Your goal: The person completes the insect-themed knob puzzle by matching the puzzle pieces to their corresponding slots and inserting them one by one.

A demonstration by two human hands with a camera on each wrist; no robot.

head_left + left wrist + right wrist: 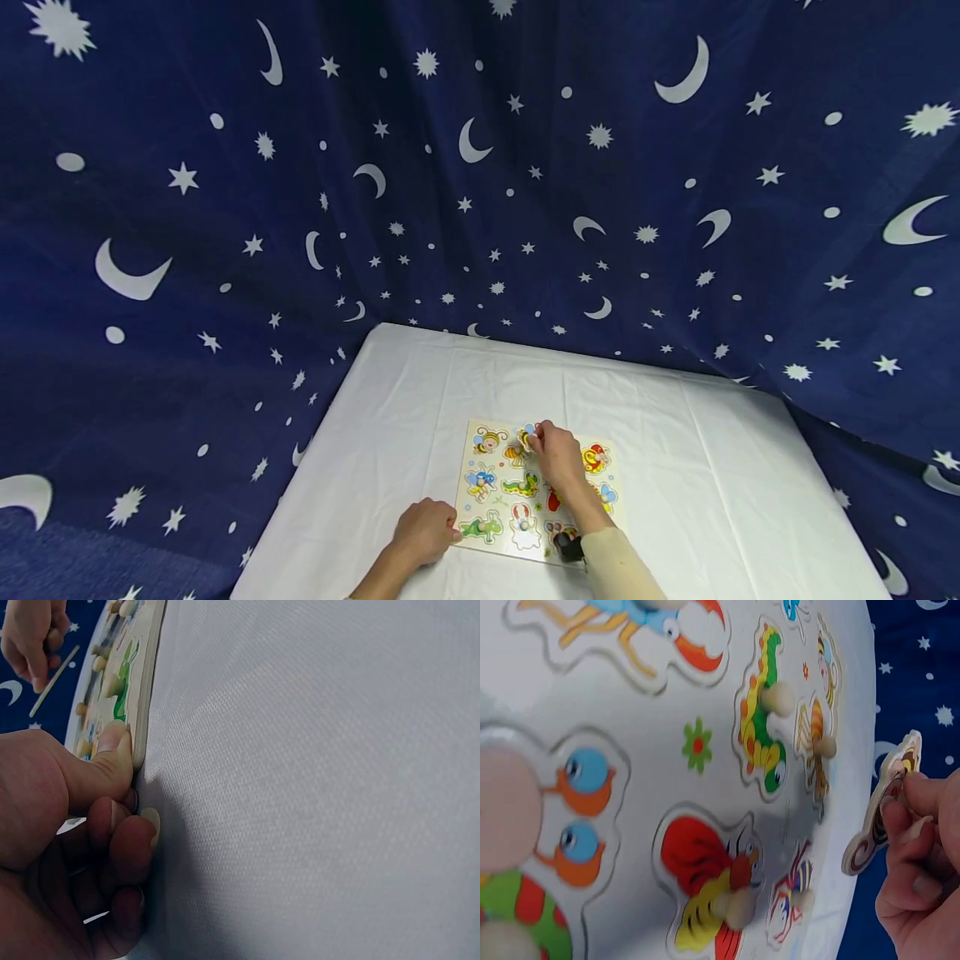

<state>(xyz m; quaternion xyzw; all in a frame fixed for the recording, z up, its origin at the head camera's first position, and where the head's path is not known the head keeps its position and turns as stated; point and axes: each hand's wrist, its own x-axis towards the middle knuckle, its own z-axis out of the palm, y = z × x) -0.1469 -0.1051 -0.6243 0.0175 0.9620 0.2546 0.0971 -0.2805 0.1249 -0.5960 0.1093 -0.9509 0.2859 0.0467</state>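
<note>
A wooden peg puzzle board [506,515] with colourful insect pieces lies on the white cloth. At its near left corner my left hand [426,532] holds the edge, with the thumb on top beside the green grasshopper piece [126,682] and the other fingers curled below. Over the far side of the board, my right hand [561,457] pinches a bee piece [526,437] between thumb and fingers. That thin wooden piece [864,825] appears tilted up and apart from the board in the right wrist view. A green caterpillar piece [756,724] sits in its outline, its round knob upright.
White cloth [697,467] covers the table around the board. A dark blue curtain [525,208] with moons and stars hangs behind and at both sides. More knobbed pieces, among them a red and yellow winged insect [694,859], lie in the board.
</note>
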